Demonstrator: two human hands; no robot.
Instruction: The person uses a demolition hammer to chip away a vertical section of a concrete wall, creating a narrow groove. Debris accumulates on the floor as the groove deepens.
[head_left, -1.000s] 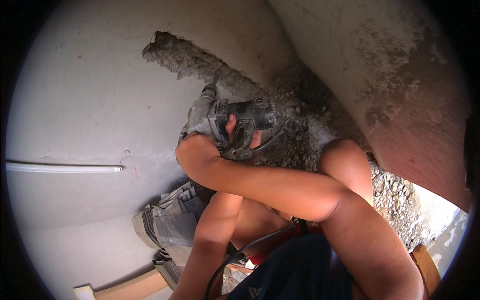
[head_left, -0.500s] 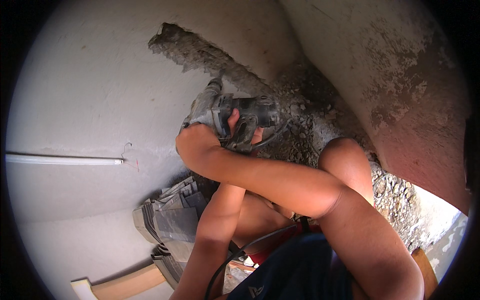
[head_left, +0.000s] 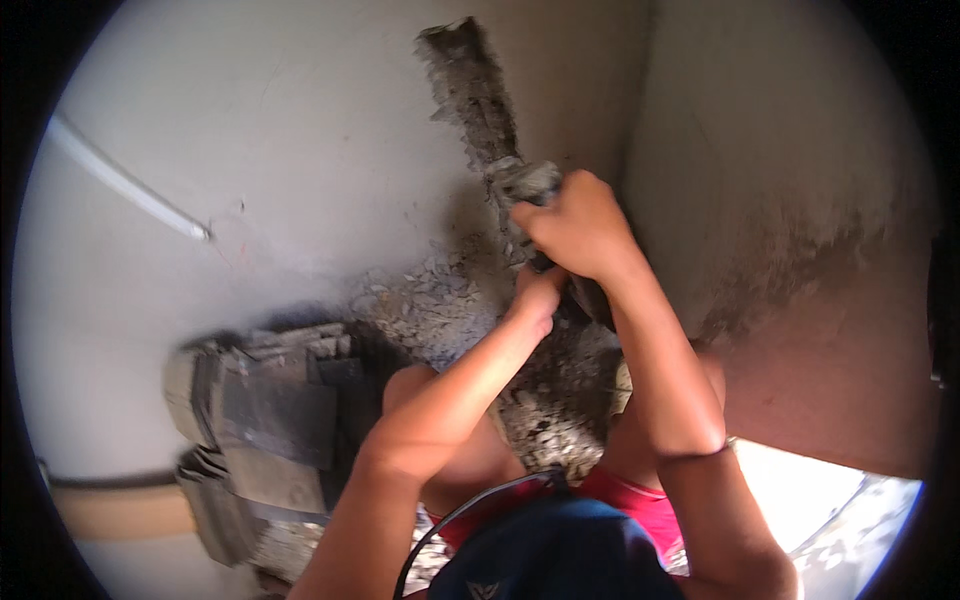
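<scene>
A big pale wall [head_left: 310, 200] is seen here, with a grey stack of slabs [head_left: 275, 410] left along its bottom edge, rubble [head_left: 430, 300] spread nearer the corner, and a rough groove [head_left: 470, 90] hacked into it. By the groove's lower end, a dusty power tool [head_left: 530, 180], mostly covered, is gripped by the right hand [head_left: 588, 228] up top and the left hand [head_left: 540, 297] underneath.

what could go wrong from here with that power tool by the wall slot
The power tool might slip on the slot's ragged edge and jolt the right hand and left hand. Both hands are bare, so broken chips could nick them. Loose rubble near the left knee might scrape exposed skin.
</scene>
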